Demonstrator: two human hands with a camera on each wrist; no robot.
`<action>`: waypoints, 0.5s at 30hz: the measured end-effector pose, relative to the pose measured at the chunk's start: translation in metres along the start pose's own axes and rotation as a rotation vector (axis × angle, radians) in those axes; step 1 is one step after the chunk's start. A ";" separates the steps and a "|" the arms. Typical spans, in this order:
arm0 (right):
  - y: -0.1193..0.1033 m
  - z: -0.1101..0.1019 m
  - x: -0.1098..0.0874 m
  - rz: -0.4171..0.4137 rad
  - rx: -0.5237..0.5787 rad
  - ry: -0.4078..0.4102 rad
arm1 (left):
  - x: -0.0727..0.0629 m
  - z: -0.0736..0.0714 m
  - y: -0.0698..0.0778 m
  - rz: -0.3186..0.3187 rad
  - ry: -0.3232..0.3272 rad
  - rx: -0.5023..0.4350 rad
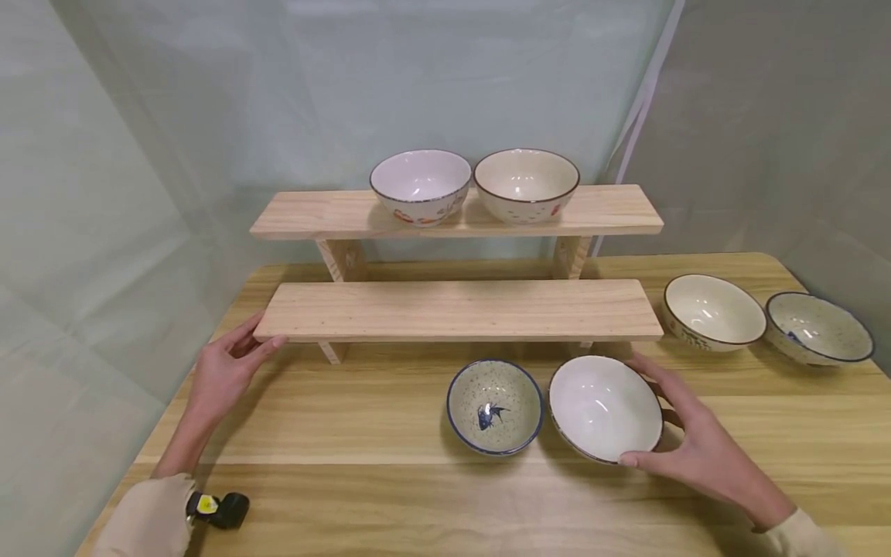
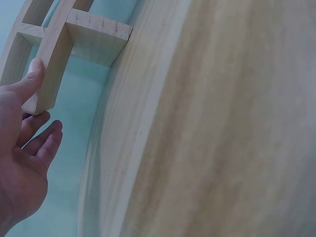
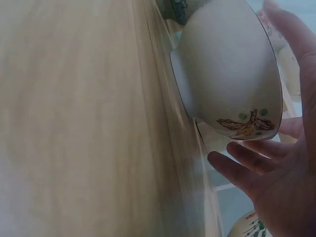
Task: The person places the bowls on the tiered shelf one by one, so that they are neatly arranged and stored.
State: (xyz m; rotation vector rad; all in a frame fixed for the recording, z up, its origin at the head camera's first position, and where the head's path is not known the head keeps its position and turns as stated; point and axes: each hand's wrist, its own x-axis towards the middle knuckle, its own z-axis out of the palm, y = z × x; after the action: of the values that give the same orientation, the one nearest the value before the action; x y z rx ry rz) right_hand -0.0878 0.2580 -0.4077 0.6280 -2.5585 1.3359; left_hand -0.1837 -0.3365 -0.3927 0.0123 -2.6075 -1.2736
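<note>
At the left end of the lower tier of a two-tier wooden shelf [image 1: 452, 309], my left hand [image 1: 224, 367] grips the board's corner, thumb along the front edge and fingers round the end. The left wrist view shows the same thumb [image 2: 33, 74] pressed against the wood. My right hand [image 1: 696, 433] holds a white bowl [image 1: 604, 408] by its right side, thumb at the near rim and fingers behind. A brown leaf-like motif marks that bowl's outer wall [image 3: 222, 74]. Just left of it sits a speckled bowl [image 1: 496, 406] with a blue rim and a blue fish inside.
On the upper tier stand a white bowl [image 1: 421, 186] and a cream bowl [image 1: 527, 184], side by side. Right of the shelf, another cream bowl [image 1: 715, 312] and a blue-rimmed speckled bowl [image 1: 820, 327] rest on the wooden table [image 1: 348, 495]. Pale sheeting [image 1: 445, 85] hangs behind.
</note>
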 end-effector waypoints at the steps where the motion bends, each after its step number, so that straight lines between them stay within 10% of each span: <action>1: 0.000 0.001 0.000 0.003 0.003 -0.007 | 0.000 0.000 0.000 0.001 0.000 -0.001; 15: -0.001 0.004 -0.005 0.027 0.034 -0.054 | 0.000 0.000 -0.001 -0.007 -0.005 0.004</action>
State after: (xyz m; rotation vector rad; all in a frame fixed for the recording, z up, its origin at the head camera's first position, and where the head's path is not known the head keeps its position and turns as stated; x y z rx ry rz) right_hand -0.0830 0.2556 -0.4116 0.6469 -2.6012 1.3919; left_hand -0.1840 -0.3369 -0.3934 0.0188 -2.6160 -1.2724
